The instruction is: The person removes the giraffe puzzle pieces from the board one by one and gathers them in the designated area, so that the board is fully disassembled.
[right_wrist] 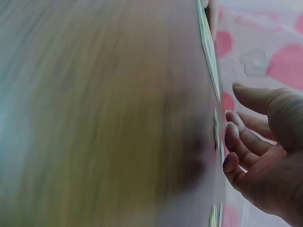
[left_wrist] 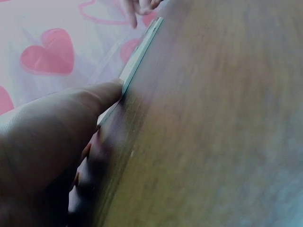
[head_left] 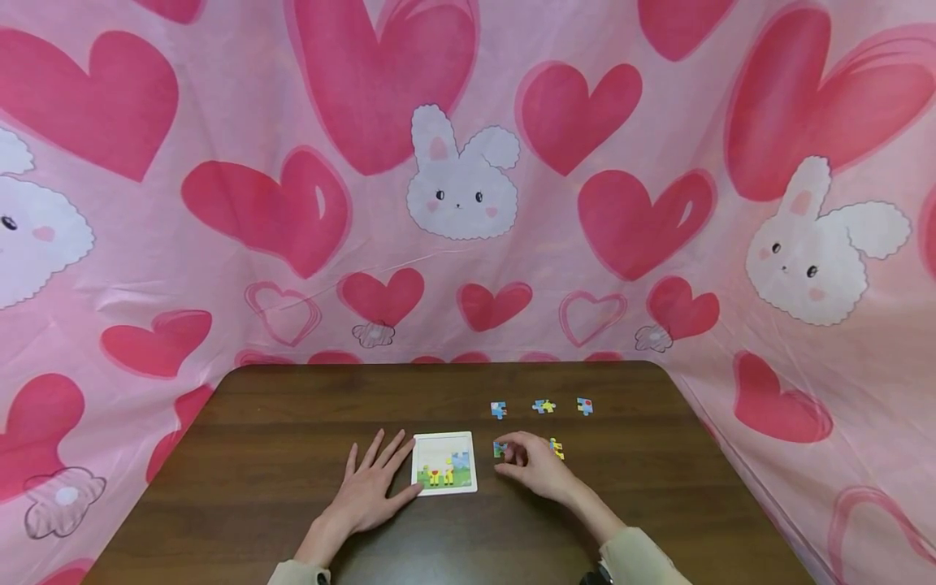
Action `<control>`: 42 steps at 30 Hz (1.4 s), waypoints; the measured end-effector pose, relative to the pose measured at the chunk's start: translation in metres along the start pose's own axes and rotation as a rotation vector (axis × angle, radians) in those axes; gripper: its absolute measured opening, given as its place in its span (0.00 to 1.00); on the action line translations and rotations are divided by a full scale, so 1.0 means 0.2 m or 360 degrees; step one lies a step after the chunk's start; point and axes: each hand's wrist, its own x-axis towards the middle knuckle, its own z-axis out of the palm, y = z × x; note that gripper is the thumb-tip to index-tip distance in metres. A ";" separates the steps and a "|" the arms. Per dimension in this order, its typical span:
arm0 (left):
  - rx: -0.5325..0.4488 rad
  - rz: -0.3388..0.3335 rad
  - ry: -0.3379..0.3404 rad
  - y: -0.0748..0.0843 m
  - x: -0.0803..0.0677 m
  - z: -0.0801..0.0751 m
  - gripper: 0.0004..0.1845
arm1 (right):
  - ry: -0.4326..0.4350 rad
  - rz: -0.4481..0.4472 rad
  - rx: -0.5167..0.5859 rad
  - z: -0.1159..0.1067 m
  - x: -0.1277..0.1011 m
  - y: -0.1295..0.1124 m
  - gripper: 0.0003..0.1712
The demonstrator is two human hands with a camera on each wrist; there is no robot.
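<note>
Soft light brightens the backdrop (head_left: 544,199), while both wrist views blur the tabletop (right_wrist: 94,118).

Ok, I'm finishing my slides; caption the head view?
Left hand touching a partly filled puzzle tray, right hand near loose pieces.

A square, white-rimmed puzzle board (head_left: 448,491) lies flat at lower centre, touched by the left hand (head_left: 369,491), its green, blue and yellow picture partly assembled. Five visible multicoloured, flat jigsaw pieces (head_left: 498,410) lie to its right, the lower two partly covered by the right hand (head_left: 539,470).
</note>
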 end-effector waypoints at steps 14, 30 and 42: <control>0.0020 -0.0049 -0.0085 0.01 0.00 -0.01 0.45 | -0.0125 -0.0048 -0.0062 0.18 0.14 -0.08 0.21; 0.0031 -0.0042 -0.0077 0.01 -0.01 0.00 0.45 | 0.0028 -0.0163 -0.0203 0.35 0.22 0.17 0.18; 0.0043 -0.0037 -0.0060 0.01 -0.01 0.00 0.44 | 0.0037 -0.0062 -0.0227 0.40 0.22 0.19 0.17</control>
